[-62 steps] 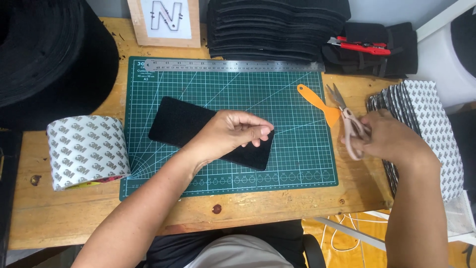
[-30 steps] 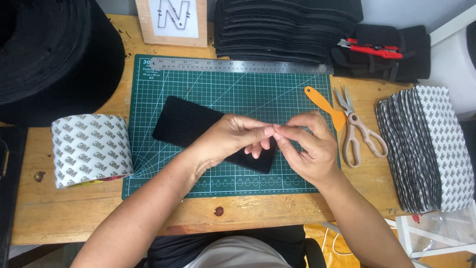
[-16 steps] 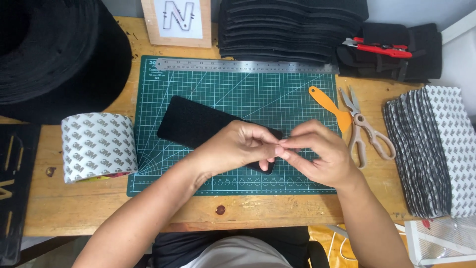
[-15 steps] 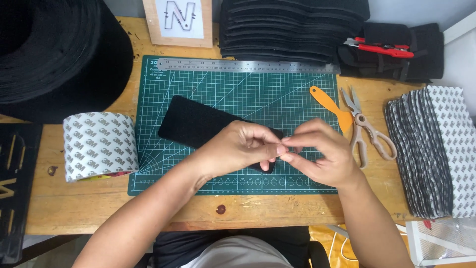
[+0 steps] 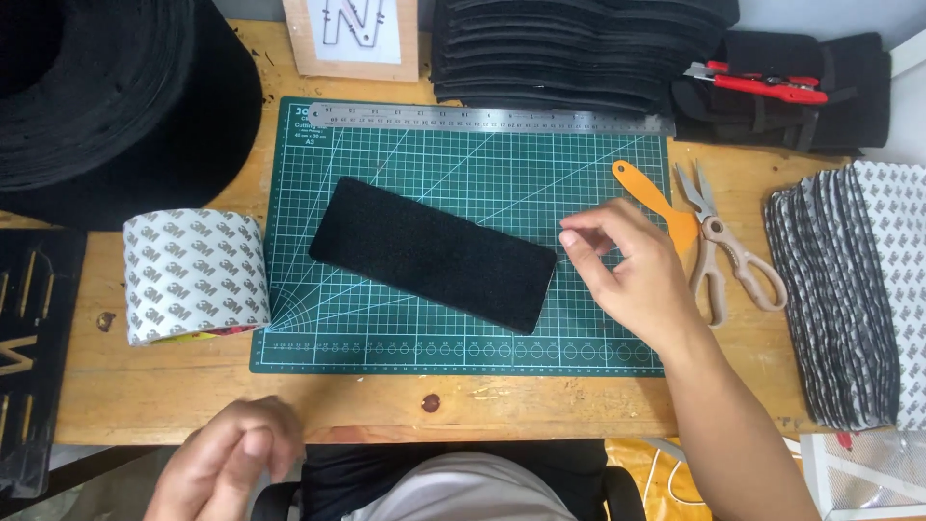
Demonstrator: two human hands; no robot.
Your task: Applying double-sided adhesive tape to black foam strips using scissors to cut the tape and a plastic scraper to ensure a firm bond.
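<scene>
Now we look down on a green cutting mat [image 5: 463,154] lying on a wooden table [image 5: 145,396], with a black felt rectangle [image 5: 434,254] resting flat on the mat and tilted so its long edge runs from ten o'clock down to four o'clock. Our right hand [image 5: 627,270] hovers over the mat just at three o'clock of the felt's right end, not touching it as far as we can see. Its thumb and forefinger are pinched close together while the other fingers curl loosely; whether anything thin sits between the fingertips we cannot tell. Our left hand [image 5: 227,463] is low at seven o'clock, off the table edge, blurred, fingers loosely curled and nothing visible in it.

At three o'clock of the right hand lie beige-handled scissors [image 5: 728,260], and an orange plastic scraper [image 5: 656,203] sits just beside them, partly behind the hand. A steel ruler [image 5: 492,118] runs along the mat's top edge. A wide roll of printed tape [image 5: 193,275] lies at nine o'clock of the felt, touching the mat's left edge. A fanned stack of printed sheets [image 5: 849,289] fills the far right.
</scene>
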